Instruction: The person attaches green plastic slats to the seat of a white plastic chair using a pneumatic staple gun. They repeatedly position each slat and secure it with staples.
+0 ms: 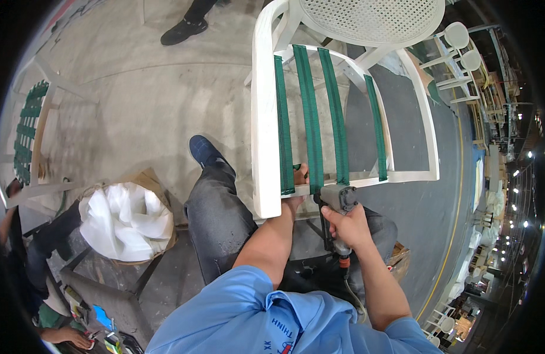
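A white chair frame (265, 118) stands before me, with several green webbing straps (334, 106) running across its seat opening. My right hand (350, 226) is wrapped round a grey staple gun (338, 197), with a hose at the grip's lower end. The gun's head meets the near seat rail by the lower ends of the middle straps. My left hand (301, 174) reaches under that rail and shows between the two leftmost straps. Its fingers are closed on a dark green bit of webbing; the straps and rail partly hide them.
A box of white rolled material (128, 221) stands at my left. Farther left is another chair with woven green straps (30, 130), by a person's arm and legs. Another person's shoe (184, 32) shows at the top. White stools (456, 35) stand at far right.
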`<state>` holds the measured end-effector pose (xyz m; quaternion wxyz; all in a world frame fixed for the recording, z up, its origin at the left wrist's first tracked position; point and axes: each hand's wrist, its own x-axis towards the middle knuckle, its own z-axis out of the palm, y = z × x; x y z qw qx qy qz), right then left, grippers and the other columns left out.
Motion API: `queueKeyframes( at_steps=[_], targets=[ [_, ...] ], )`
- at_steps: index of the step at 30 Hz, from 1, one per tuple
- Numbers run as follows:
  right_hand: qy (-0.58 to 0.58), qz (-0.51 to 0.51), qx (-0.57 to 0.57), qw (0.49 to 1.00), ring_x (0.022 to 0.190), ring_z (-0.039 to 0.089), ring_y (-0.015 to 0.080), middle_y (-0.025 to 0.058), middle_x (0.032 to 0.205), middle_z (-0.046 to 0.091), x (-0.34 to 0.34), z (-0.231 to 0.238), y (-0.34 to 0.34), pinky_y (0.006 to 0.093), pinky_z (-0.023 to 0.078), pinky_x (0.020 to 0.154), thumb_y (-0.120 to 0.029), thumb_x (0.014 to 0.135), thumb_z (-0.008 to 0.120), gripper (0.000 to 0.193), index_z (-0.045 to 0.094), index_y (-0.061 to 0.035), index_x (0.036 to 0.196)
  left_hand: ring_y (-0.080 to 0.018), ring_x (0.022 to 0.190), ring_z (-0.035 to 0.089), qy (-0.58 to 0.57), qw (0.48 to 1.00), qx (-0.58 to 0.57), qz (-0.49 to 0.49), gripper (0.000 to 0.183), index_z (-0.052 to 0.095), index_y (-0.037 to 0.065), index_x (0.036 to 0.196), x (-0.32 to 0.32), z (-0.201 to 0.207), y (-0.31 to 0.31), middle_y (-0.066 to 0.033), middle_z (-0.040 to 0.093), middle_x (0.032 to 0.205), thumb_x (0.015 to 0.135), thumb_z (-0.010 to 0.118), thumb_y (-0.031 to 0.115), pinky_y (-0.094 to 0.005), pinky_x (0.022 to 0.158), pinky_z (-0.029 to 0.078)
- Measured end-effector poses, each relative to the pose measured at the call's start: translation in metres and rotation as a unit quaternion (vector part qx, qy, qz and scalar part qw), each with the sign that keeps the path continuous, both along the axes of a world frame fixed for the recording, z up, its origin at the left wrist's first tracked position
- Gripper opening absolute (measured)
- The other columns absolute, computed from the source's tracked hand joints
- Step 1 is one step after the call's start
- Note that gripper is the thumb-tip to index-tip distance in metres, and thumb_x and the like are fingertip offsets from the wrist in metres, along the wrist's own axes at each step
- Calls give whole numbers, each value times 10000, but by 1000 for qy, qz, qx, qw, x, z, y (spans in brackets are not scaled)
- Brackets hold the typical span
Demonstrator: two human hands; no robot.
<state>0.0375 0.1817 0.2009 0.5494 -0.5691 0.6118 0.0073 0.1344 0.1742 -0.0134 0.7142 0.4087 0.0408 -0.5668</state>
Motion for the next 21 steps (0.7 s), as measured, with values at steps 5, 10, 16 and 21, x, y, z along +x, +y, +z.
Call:
queueKeyframes(
  at_steps=[5,10,16,21],
  targets=[
    [-38,-10,12,999,548,559,86,8,723,609,10,2,12,258,472,483,-181,879,737,236,618,-17,1000,-118,568,505,68,997,15,-28,358,622,102,780,5,-11,2,2,521,627,1032,520,336,-308,518,415],
    [-27,1,-8,1000,542,564,93,15,706,610,8,-5,15,261,470,479,-178,888,732,236,615,-11,1009,-146,554,484,-13,999,26,19,279,583,61,802,-4,-20,-4,-20,515,647,1020,541,230,-302,502,405],
    [-109,-64,-39,991,540,565,101,19,741,635,-27,30,21,261,463,473,-115,881,719,214,650,8,1042,-231,701,589,107,991,-25,-75,186,621,77,959,5,-32,9,-64,609,784,955,602,263,-372,622,475],
    [-177,-108,-101,973,550,562,110,43,856,630,-86,68,31,262,458,467,-69,878,697,246,629,12,1100,-277,873,641,3,921,232,-312,284,647,76,1102,-5,-3,19,-96,667,943,911,632,287,-407,781,508]
  ],
)
